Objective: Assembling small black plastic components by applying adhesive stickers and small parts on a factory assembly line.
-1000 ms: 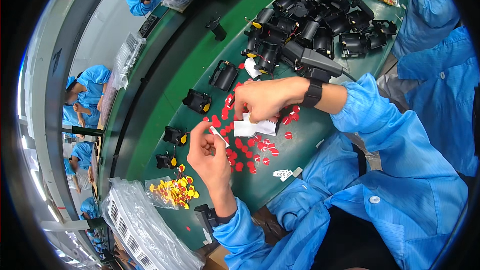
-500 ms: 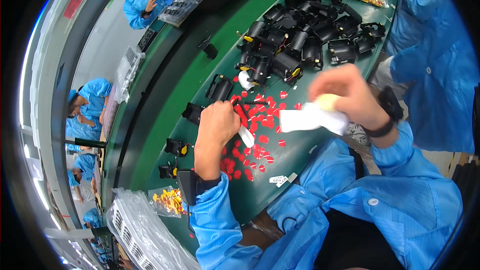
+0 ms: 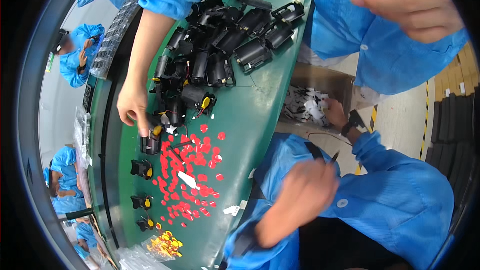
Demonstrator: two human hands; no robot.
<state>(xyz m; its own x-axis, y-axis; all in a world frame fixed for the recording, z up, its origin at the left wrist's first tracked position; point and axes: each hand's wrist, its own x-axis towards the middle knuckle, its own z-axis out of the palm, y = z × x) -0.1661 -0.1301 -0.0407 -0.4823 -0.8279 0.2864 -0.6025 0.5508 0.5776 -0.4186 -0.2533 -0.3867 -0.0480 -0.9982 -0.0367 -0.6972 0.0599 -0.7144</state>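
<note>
My left hand (image 3: pixel 301 197), smeared by motion, is raised in front of my blue smock. Its fingers are closed round a thin dark pointed tool (image 3: pixel 335 157), of which only the tip shows. My right hand (image 3: pixel 337 113) reaches into a cardboard box (image 3: pixel 345 86) beyond the table's edge, its fingers closed at a crumpled white paper (image 3: pixel 314 112). Black-and-white scraps (image 3: pixel 295 101) lie in that box. On the green table, many round red stickers (image 3: pixel 195 157) lie scattered, with a white strip (image 3: pixel 188 179) and a black stick (image 3: pixel 181 144) among them.
A co-worker's hand (image 3: pixel 134 101) touches a black plastic housing (image 3: pixel 150 144); their other hand (image 3: pixel 415 10) hangs upper right. Black housings (image 3: pixel 210 55) are heaped at the far end. Small black parts with yellow tabs (image 3: pixel 141 169) line the left, near yellow-red stickers (image 3: pixel 166 244).
My view has swung right. My right hand has carried the white paper off the table into the box. My left hand has left the red stickers. A co-worker's arm has come in over the table.
</note>
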